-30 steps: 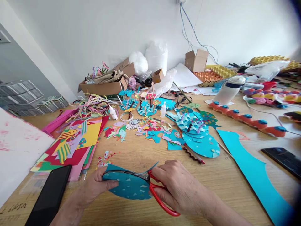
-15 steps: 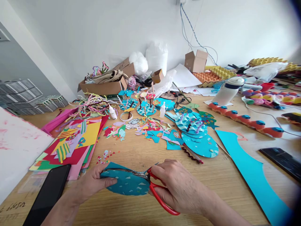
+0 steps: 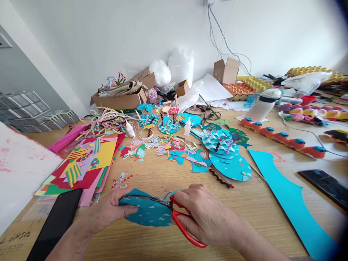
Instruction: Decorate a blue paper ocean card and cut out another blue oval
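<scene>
Low in the middle of the view, my left hand [image 3: 116,206] pinches a blue paper disc [image 3: 148,214] dotted with small pale scraps, thumb on top. My right hand [image 3: 198,214] grips the red handles of a pair of scissors [image 3: 187,233], fingers through the loops. Their blades lie along the far edge of the disc, pointing left toward my left hand. A flap of blue paper [image 3: 136,193] stands beyond the blades, and a narrow cut strip [image 3: 171,194] curls near the scissors' pivot.
Left of my hands lie a black phone [image 3: 58,221] and stacked coloured paper [image 3: 108,154]. Ahead are paper scraps [image 3: 176,145], a glue bottle [image 3: 187,127] and decorated blue discs [image 3: 231,166]. A cut blue sheet [image 3: 282,195] and another dark phone [image 3: 324,186] lie to the right.
The cut strip beyond the scissors' pivot shows more and curls further. The disc and my left hand have shifted slightly right, toward the scissors.
</scene>
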The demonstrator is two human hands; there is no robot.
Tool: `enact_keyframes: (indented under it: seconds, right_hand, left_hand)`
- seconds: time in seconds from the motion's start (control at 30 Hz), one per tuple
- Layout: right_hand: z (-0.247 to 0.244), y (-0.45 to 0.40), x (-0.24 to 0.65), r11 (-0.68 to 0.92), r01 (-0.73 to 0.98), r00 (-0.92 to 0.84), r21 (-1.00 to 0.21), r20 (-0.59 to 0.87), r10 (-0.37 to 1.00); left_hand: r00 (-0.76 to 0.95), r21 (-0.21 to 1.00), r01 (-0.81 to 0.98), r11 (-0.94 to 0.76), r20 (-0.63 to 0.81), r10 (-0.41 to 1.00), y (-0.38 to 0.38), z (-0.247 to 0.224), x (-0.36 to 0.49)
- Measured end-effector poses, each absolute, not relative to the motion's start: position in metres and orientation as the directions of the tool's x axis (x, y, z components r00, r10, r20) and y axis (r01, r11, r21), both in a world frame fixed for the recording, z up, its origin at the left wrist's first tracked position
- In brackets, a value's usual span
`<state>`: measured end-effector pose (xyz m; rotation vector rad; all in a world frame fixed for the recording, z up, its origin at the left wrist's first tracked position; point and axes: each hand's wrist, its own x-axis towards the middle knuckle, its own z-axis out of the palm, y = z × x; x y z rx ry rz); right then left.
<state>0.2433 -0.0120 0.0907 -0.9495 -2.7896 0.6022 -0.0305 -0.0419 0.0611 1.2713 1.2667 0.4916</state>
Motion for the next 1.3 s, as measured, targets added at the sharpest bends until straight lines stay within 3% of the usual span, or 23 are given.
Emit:
enact_keyframes:
  seconds: [0.5,1.3]
  right_hand:
    - [0.093,-0.008,0.242,0.746,0.56,-0.794,-0.361,0.023,0.607]
    - [0.092,-0.008,0.244,0.73,0.57,-0.79,-0.376,-0.008,0.613]
  left_hand:
    - [0.298,0.879,0.393,0.272,-0.401,0.866,-0.038,0.065,-0.033]
    - [0.454,0.86,0.48,0.174,-0.413,0.789,-0.027,0.084,-0.015]
